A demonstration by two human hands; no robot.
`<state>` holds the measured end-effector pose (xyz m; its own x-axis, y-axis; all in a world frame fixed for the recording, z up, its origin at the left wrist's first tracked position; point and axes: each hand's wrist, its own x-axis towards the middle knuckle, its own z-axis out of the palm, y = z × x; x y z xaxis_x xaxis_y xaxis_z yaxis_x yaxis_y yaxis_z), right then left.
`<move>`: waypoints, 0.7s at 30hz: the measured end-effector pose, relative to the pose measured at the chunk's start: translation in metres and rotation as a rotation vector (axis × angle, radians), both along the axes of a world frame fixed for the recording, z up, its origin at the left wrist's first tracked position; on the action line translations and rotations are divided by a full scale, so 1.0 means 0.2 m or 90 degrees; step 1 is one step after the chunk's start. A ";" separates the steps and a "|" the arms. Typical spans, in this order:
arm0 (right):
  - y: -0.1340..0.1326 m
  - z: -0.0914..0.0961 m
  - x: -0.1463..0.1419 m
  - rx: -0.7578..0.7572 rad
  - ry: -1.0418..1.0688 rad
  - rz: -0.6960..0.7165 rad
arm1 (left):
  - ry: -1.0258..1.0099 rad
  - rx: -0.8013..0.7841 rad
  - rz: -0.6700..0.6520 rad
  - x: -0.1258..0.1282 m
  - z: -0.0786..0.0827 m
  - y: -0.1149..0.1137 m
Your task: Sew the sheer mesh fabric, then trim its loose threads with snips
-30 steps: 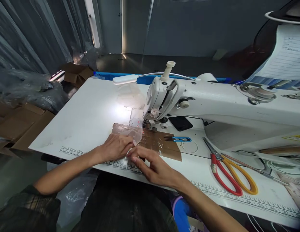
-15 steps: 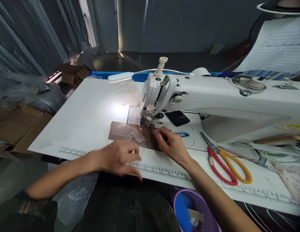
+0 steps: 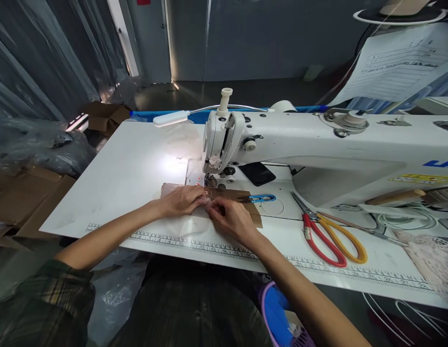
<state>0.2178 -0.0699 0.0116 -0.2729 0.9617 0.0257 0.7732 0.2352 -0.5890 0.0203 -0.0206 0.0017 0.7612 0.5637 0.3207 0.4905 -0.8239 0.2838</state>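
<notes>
A brown flat sheet (image 3: 253, 207) lies in front of the sewing machine's needle area. On its left part rests a thin, sheer piece of fabric (image 3: 191, 225) that hangs toward the table's front. My left hand (image 3: 182, 200) comes over it from the left, fingers together and pinching the fabric near the presser foot. Close beside it my right hand (image 3: 231, 217) is closed in a pinch at the fabric's edge, fingertips almost touching the left ones. Blue thread snips (image 3: 262, 198) lie just right of my right hand, partly over the brown sheet.
The white sewing machine (image 3: 282, 135) stands along the back. Scissors with red and yellow handles (image 3: 332, 236) lie at right, near lace fabric (image 3: 426, 255). A black pad (image 3: 257, 173) sits under the machine arm. A purple basket (image 3: 264, 308) is below the front edge; cardboard boxes (image 3: 39, 193) stand left.
My left hand has moved up and forward from above the table's front onto the fabric. My right hand has shifted left to meet it. The snips now show more, and the view has turned slightly right.
</notes>
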 end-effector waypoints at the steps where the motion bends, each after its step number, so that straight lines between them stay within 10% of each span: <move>1: 0.00 0.00 0.01 -0.011 0.032 -0.007 | 0.008 0.013 0.016 -0.02 0.00 0.01; 8: -0.05 -0.03 0.12 0.011 0.220 -0.071 | 0.040 0.224 0.146 -0.06 0.09 0.08; 12: -0.07 -0.02 0.06 0.064 0.336 -0.026 | -0.040 0.049 0.020 -0.05 0.11 -0.03; 16: -0.07 -0.01 -0.04 -0.003 0.527 -0.006 | -0.093 -0.081 -0.059 -0.05 0.05 -0.15; 21: -0.12 -0.01 -0.12 -0.028 0.599 -0.048 | -0.076 0.110 0.092 -0.01 -0.06 -0.18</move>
